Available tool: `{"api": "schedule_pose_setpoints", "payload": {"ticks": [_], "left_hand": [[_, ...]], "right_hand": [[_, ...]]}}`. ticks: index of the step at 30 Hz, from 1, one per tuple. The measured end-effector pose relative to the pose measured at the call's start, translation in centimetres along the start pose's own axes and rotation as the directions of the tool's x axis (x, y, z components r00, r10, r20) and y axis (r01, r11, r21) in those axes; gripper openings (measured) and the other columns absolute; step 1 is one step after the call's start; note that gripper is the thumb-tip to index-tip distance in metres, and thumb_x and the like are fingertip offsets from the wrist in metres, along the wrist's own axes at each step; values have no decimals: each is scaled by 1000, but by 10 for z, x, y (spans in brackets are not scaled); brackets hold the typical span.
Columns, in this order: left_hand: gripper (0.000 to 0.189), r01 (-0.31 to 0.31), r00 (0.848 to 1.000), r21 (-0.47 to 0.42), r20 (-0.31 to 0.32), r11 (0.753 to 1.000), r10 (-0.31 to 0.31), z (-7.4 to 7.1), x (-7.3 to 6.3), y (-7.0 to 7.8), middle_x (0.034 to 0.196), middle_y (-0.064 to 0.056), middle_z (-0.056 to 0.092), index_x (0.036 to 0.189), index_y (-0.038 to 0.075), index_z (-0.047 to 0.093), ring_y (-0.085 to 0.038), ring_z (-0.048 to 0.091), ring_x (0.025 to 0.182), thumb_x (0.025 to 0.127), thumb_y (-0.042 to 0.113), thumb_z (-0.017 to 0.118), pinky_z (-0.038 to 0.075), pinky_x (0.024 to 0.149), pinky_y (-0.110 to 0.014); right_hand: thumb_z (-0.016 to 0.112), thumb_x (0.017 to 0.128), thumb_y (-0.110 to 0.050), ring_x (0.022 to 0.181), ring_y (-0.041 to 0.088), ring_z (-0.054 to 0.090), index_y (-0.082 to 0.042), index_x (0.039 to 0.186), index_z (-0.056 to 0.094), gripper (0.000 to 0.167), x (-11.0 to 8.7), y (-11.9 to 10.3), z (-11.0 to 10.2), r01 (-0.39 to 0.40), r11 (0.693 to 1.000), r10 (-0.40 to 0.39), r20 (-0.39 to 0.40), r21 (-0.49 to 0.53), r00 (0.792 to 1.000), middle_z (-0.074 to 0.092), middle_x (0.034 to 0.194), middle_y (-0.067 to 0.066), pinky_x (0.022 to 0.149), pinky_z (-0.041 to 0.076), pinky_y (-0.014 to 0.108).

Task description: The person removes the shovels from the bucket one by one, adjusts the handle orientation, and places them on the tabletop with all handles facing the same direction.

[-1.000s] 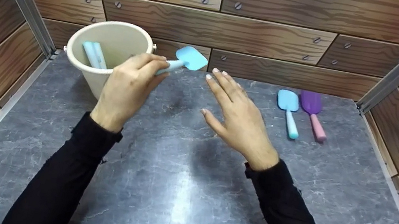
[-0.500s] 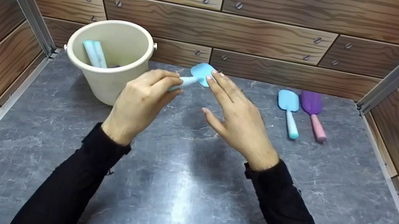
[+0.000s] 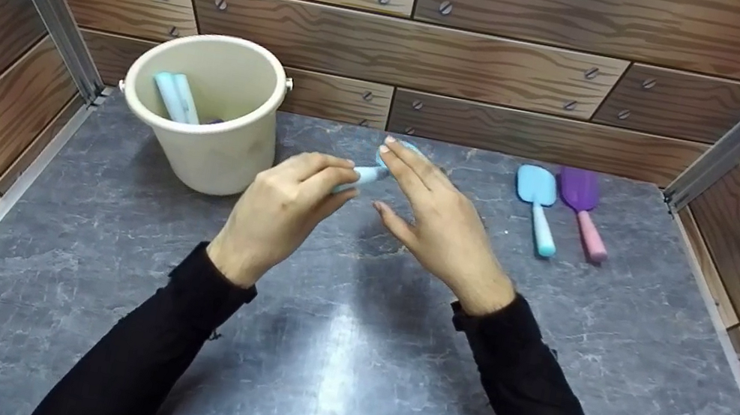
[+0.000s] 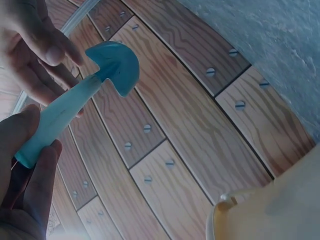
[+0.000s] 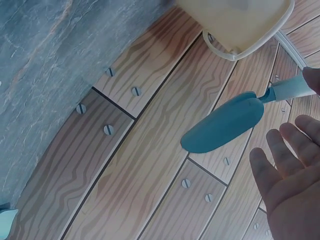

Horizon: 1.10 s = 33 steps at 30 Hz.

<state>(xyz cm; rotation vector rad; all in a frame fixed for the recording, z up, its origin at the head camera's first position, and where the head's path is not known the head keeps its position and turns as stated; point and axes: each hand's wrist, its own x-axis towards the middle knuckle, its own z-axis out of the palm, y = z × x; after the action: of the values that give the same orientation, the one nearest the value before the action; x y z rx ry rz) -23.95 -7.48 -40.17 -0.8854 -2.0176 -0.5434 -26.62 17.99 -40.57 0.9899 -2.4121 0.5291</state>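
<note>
My left hand (image 3: 285, 212) pinches a light blue toy shovel (image 4: 65, 112) by its pale handle, in front of my chest. Its blue blade (image 5: 225, 125) shows whole in the right wrist view, while in the head view my right fingers mostly cover it. Fingers extended and thumb apart, my right hand (image 3: 447, 225) is held beside the blade over the table. A gap shows between those fingers and the shovel in the right wrist view. To the left stands a cream bucket (image 3: 218, 162) with pale blue handles (image 3: 176, 97) leaning inside it.
A second blue shovel (image 3: 537, 185) and a purple shovel with a pink handle (image 3: 578, 191) lie at the right of the grey marbled table (image 3: 279, 374). Wood-patterned panels (image 3: 501, 71) wall in the back and sides. Something purple (image 3: 214, 121) peeks out low inside the bucket.
My left hand has carried the blue shovel away from the bucket, rightward and slightly nearer me, until its blade passes behind my right fingers in the head view. My right hand has stayed nearly still.
</note>
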Motion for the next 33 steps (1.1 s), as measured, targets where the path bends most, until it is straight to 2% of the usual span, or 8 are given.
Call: {"api": "schedule_pose_setpoints", "payload": {"ticks": [10, 15, 20, 26, 33], "left_hand": [[19, -17, 1000, -27, 5, 999, 17, 6, -3, 10, 118, -12, 88, 118, 4, 87, -27, 87, 108, 103, 15, 91, 74, 99, -32], [19, -24, 1000, -40, 0, 999, 24, 10, -5, 13, 118, -11, 87, 117, 5, 86, -27, 87, 109, 102, 15, 91, 74, 98, -31], [20, -17, 1000, -72, -2, 997, 17, 14, -6, 13, 117, -10, 87, 118, 4, 86, -26, 87, 108, 101, 13, 92, 74, 98, -29], [21, 6, 1000, -90, 13, 996, -5, 17, -7, 13, 119, -11, 87, 120, 3, 85, -26, 87, 109, 102, 12, 91, 74, 99, -31], [23, 41, 998, -95, 59, 995, -35, 19, -8, 12, 127, -11, 87, 129, 4, 84, -27, 86, 115, 108, 12, 85, 73, 105, -32]], "right_hand": [[88, 107, -14, 150, 38, 73, -5, 159, 67, 57, 0, 0, 5, 14, 997, -12, -28, 78, 1000, 73, 163, 17, 127, 63, 49], [88, 106, -8, 135, 31, 80, -5, 144, 75, 41, -1, 0, 8, 46, 995, -40, -65, 88, 997, 81, 145, 14, 117, 69, 42], [88, 105, -5, 123, 27, 83, -8, 129, 76, 27, 0, 3, 10, 85, 994, -79, -90, 71, 993, 84, 129, 9, 109, 72, 38], [90, 102, -2, 122, 30, 83, -7, 129, 77, 30, 0, 7, 10, 125, 992, -122, -86, 33, 989, 84, 128, 10, 110, 72, 42], [88, 102, -1, 123, 31, 83, -5, 132, 78, 32, -1, 13, 9, 132, 991, -130, -65, 27, 989, 84, 131, 11, 109, 72, 44]]}}
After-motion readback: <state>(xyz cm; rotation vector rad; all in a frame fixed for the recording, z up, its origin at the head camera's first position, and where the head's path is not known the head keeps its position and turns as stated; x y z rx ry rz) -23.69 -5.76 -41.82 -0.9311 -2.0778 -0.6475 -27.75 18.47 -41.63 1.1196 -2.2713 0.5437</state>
